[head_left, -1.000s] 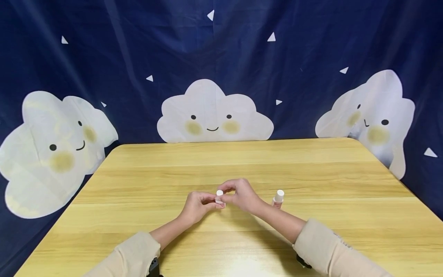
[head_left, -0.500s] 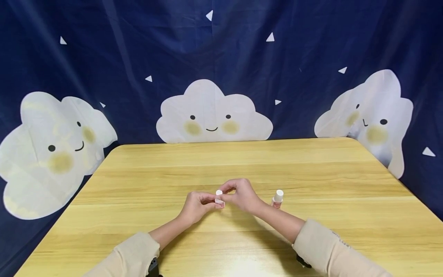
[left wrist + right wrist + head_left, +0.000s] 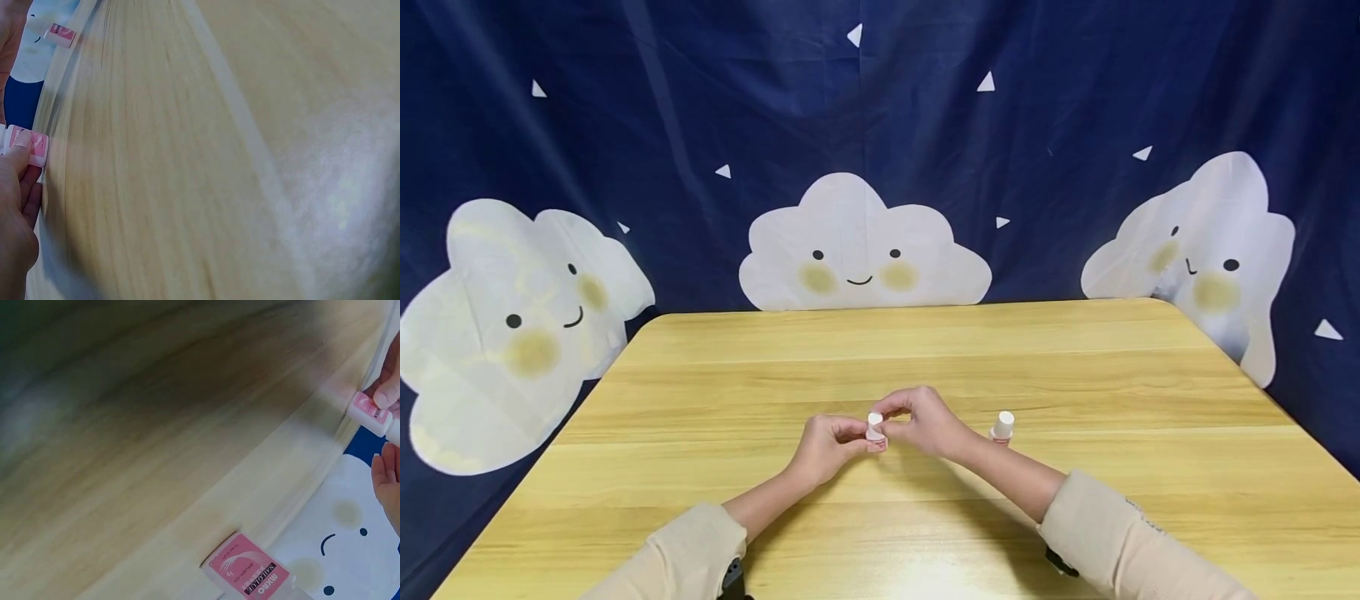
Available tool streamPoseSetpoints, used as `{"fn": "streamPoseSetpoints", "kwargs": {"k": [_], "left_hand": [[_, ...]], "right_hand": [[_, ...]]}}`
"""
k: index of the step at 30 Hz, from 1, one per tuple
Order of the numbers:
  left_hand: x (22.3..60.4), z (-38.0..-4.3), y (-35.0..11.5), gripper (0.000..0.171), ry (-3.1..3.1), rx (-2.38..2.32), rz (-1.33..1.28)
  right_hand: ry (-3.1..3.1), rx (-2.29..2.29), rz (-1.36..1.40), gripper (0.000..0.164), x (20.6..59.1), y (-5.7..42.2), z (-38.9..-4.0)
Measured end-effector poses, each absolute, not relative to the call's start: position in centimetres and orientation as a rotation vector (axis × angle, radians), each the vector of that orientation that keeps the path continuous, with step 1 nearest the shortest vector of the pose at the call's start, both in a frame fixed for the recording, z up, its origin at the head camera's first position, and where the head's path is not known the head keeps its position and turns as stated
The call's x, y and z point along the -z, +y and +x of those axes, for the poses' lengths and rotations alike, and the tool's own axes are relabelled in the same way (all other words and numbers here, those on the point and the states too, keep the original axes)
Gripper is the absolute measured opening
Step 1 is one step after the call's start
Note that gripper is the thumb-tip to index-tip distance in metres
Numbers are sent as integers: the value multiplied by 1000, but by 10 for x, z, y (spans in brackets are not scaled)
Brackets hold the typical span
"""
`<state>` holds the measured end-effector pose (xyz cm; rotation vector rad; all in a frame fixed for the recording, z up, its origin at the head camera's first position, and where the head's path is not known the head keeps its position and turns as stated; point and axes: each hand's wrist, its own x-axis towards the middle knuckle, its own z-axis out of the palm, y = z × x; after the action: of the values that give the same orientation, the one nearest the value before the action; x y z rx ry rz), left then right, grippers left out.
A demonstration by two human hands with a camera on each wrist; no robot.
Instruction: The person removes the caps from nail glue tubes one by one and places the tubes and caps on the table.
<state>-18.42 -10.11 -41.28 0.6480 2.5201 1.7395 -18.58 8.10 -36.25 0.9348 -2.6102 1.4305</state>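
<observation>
A small white nail glue bottle with a pink label stands upright on the table. My left hand grips its body between thumb and fingers, the thumb lying over the label in the left wrist view. From the other side, the thumb and fingers of my right hand pinch its white cap, partly hiding it. A second nail glue bottle, its label readable in the right wrist view, stands capped beyond my right forearm, which hides its lower part in the head view.
The wood-grain table reaches back to a dark blue curtain printed with smiling white clouds. Beige sleeves and dark wrist straps lie near the front of the table.
My right fingers have shifted slightly on the cap. My right forearm sits a touch higher and covers more of the second bottle. My left hand keeps its place.
</observation>
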Motion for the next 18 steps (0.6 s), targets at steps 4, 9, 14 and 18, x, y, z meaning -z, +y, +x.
{"fn": "streamPoseSetpoints", "kwargs": {"k": [4, 9, 14, 18], "left_hand": [[414, -185, -102, 18, 2503, -1756, 681], [414, -185, -102, 17, 2490, -1765, 694], [414, -186, -102, 17, 2490, -1752, 709], [415, -187, -102, 17, 2497, -1737, 719]], "right_hand": [[-2540, -1443, 865, 11, 368, 77, -184], [-2485, -1432, 792, 7, 373, 73, -182], [-2497, -1406, 768, 5, 372, 73, -181], [-2522, -1388, 782, 5, 370, 74, -182]]}}
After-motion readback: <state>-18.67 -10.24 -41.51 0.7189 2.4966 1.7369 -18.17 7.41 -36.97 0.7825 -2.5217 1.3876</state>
